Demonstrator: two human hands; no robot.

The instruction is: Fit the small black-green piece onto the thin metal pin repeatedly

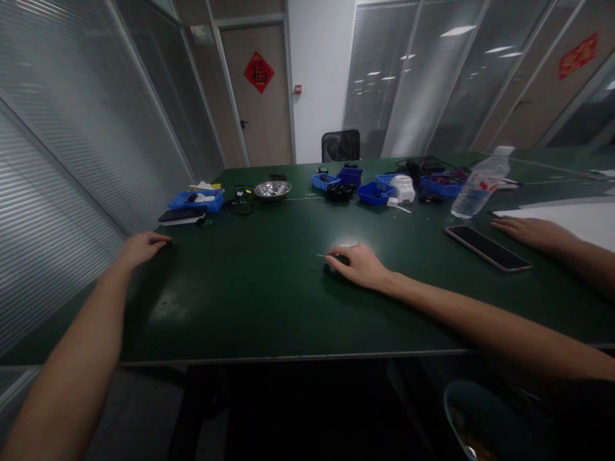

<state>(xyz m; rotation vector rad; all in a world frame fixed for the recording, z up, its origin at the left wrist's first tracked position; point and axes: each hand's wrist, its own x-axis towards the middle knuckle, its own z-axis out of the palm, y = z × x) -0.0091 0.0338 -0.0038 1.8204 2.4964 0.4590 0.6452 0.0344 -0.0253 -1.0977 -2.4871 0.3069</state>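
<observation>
Near the middle of the green table [269, 307], my right hand [362, 266] is closed around a small dark-handled tool [342, 259]. A thin, pale metal shaft points left from it; its exact kind is unclear. By the table's left edge is my left hand [139, 250], its thumb and fingers drawn together in a pinch. Anything between those fingertips is too small or dark to make out. Just beyond the left hand lies a black-covered notebook [182, 215], apart from it. A phone [486, 248] lies face up to the right of my right hand.
Another person's hand [538, 234] rests on the right beside white paper [576, 218]. A plastic bottle [480, 186] stands near the phone. Farther back are a metal bowl [272, 191], a blue tray [211, 203], several blue bins and black cables. A bucket [451, 410] stands below the table.
</observation>
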